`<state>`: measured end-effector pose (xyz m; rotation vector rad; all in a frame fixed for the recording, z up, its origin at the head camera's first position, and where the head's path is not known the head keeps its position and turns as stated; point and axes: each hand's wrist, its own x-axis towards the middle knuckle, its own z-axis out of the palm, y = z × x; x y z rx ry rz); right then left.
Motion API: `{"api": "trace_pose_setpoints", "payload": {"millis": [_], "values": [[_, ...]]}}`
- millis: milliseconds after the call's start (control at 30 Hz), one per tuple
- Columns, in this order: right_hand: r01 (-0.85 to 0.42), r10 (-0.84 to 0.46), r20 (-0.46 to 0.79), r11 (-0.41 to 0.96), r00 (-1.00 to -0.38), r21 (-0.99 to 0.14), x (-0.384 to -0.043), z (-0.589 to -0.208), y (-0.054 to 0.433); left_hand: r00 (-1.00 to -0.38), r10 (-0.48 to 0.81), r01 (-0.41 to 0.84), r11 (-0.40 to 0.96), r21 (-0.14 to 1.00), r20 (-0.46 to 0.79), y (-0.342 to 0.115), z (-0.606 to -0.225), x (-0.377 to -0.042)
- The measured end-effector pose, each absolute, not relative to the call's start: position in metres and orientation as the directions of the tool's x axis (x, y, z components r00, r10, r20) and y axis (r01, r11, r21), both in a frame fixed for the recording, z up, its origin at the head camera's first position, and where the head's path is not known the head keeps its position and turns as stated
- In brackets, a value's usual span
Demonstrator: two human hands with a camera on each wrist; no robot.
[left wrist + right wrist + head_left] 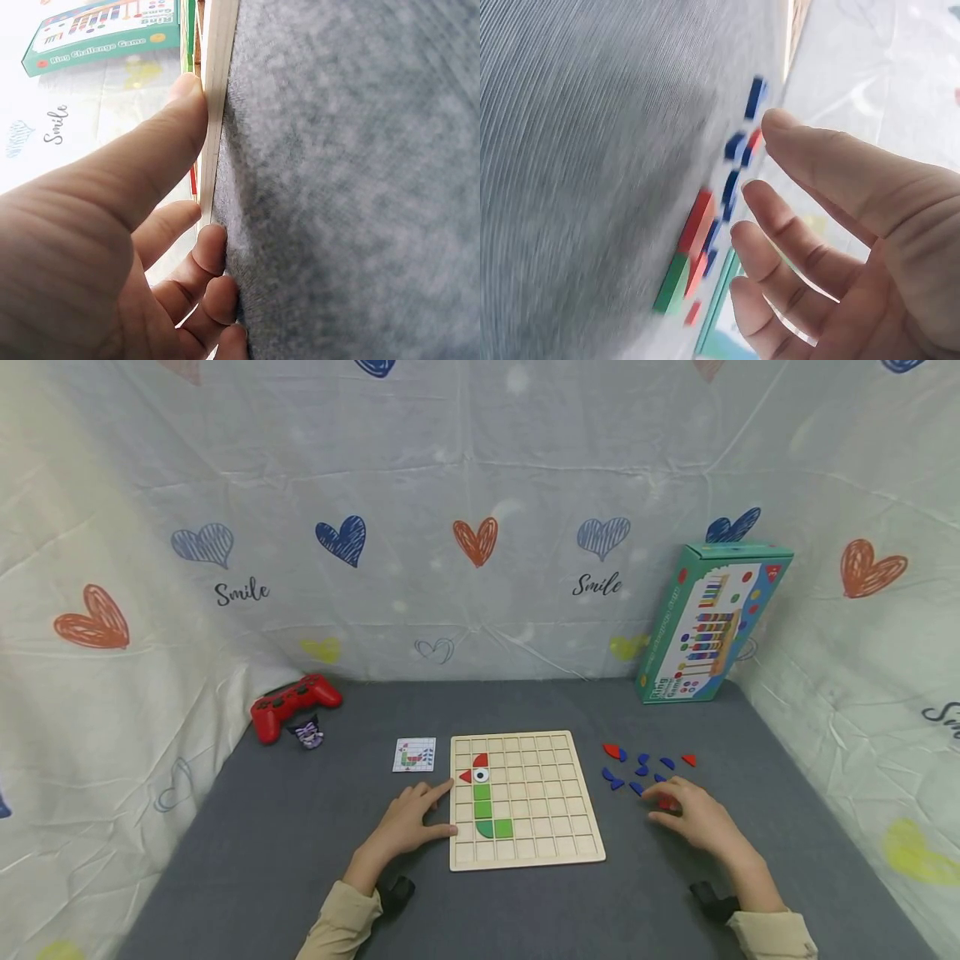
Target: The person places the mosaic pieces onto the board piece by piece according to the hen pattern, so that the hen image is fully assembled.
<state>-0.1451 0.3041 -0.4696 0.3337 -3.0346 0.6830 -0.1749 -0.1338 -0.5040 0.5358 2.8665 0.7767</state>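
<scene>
My left hand [403, 821] rests at the left edge of a wooden grid board [547, 793], thumb and index finger touching its rim. On the board's left side sit a red quarter piece [481, 761], a red triangle [467, 776], a round eye piece [481, 774], green squares [482, 810] and a green quarter piece [484, 829]. My right hand [701, 818] hovers over loose pieces to the right of the board, its fingers apart and holding nothing. Near its fingertips lie small blue pieces [731, 186], a red piece [695, 223] and a green one [673, 285].
A small pattern card [414, 755] lies left of the board. Farther back on the left are a red game controller [296, 703] and a small dark figure [307, 732]. A green game box [705, 627] leans against the heart-patterned cloth [405, 593] at the back right.
</scene>
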Motion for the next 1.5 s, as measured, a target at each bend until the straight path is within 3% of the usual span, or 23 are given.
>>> {"api": "trace_pose_setpoints", "payload": {"millis": [667, 1500], "values": [[-0.136, -0.161, -0.023, 0.894, -0.987, -0.427, -0.142, -0.475, 0.347, -0.935, 0.353, 0.285, 0.816, 0.503, -0.044, -0.131, -0.504, -0.175], [-0.136, -0.194, -0.102, 0.901, -0.976, -0.412, -0.134, -0.470, 0.352, -0.933, 0.359, 0.292, 0.810, 0.509, -0.034, -0.133, -0.504, -0.175]]}}
